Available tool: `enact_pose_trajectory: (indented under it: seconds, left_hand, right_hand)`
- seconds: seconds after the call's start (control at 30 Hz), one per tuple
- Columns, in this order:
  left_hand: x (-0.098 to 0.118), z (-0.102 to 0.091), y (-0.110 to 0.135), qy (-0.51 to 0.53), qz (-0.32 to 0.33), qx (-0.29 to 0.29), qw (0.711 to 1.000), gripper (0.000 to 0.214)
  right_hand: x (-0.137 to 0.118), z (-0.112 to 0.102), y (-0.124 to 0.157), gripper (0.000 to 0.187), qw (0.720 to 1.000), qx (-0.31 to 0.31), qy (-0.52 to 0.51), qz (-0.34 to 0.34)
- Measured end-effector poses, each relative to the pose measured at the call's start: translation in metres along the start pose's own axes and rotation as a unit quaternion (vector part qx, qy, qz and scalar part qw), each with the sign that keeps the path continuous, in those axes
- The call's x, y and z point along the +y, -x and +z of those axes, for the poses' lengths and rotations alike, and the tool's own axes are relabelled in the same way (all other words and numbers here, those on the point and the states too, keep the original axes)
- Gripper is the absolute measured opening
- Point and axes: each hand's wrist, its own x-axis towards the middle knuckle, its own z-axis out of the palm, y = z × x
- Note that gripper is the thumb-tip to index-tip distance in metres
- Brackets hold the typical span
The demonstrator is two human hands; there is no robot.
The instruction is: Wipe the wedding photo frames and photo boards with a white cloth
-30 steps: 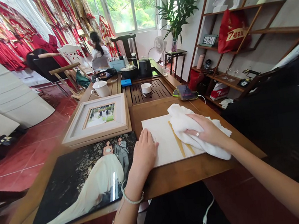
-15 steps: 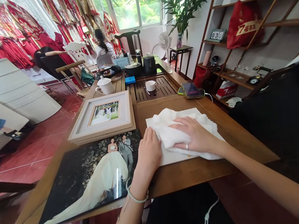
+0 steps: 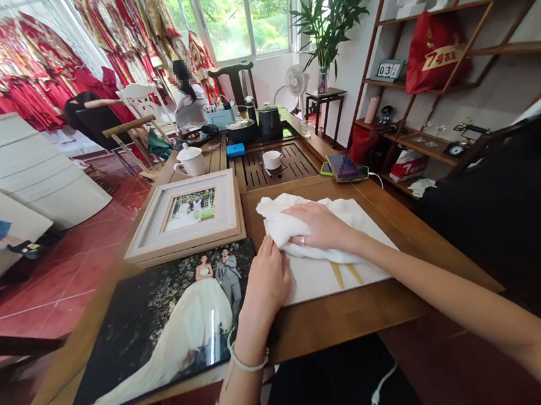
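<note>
Across the wooden table (image 3: 326, 322), pressing the white cloth (image 3: 277, 220), lying crosswise toward the far left of the white board (image 3: 311, 282), straight under a half-curled right hand (image 3: 322, 225) gripping it, and resting the left hand (image 3: 270, 274), fingers together, pinch untellable, just nearside.
</note>
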Motion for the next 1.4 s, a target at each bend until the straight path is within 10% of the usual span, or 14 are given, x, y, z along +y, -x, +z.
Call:
enact_pose_trajectory:
  seconds: [0.27, 0.77, 1.03, 1.4]
  left_hand:
    - [-0.008, -0.004, -0.005, 0.037, -0.028, 0.041, 0.998, 0.033]
    - [-0.003, -0.012, -0.004, 0.118, -0.052, 0.140, 0.982, 0.022]
    - [-0.002, 0.002, -0.002, 0.006, 0.032, -0.001, 0.999, 0.034]
    - [-0.005, 0.005, -0.001, -0.062, 0.046, -0.018, 0.997, 0.030]
  right_hand:
    - [-0.005, 0.003, -0.026, 0.063, 0.999, -0.038, 0.002, -0.023]
    - [-0.074, -0.002, 0.074, 0.053, 0.999, 0.029, 0.025, 0.029]
    - [-0.039, -0.021, 0.126, 0.063, 0.996, 0.079, 0.017, -0.044]
    - [0.043, -0.031, 0.111, 0.046, 0.977, 0.137, 0.030, 0.160]
